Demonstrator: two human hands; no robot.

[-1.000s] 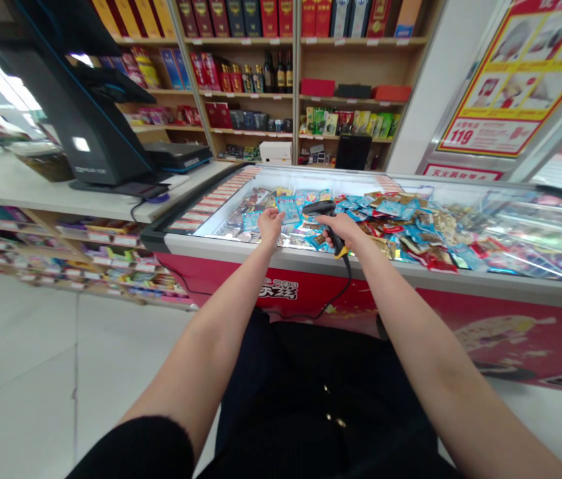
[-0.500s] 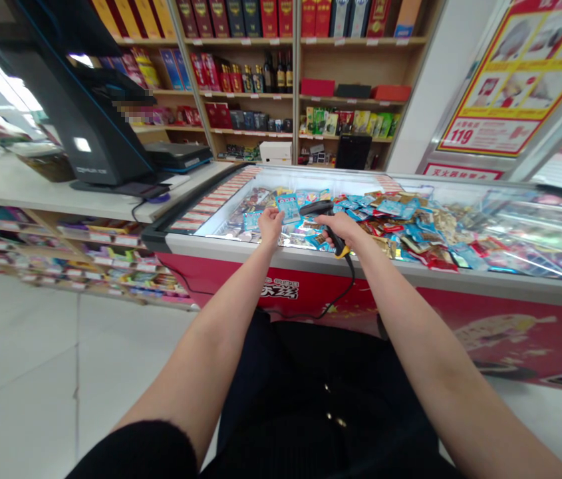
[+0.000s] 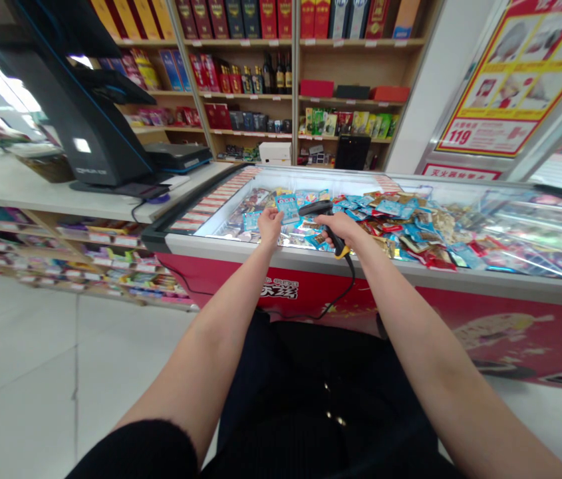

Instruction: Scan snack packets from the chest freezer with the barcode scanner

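Pinched in my left hand (image 3: pixel 271 225) is a light-blue snack packet (image 3: pixel 288 208), held up by its left edge over the freezer. My right hand (image 3: pixel 339 229) is wrapped round the handle of a black and yellow barcode scanner (image 3: pixel 316 208), whose head points left at the packet, a short gap away. The scanner's cable (image 3: pixel 353 279) hangs down the freezer's front. Below and beyond both hands, many blue, red and brown packets (image 3: pixel 395 207) lie heaped in the chest freezer (image 3: pixel 211 249).
On the left a counter (image 3: pixel 26 183) carries a black checkout terminal (image 3: pixel 96 133). Wooden shelves (image 3: pixel 245 96) with boxes and bottles stand behind the freezer. A red and yellow poster (image 3: pixel 515 80) hangs at the right. Pale floor (image 3: pixel 26 372) lies at lower left.
Almost nothing differs. Both hands keep their hold on the packet and the scanner, with only a very slight shift.
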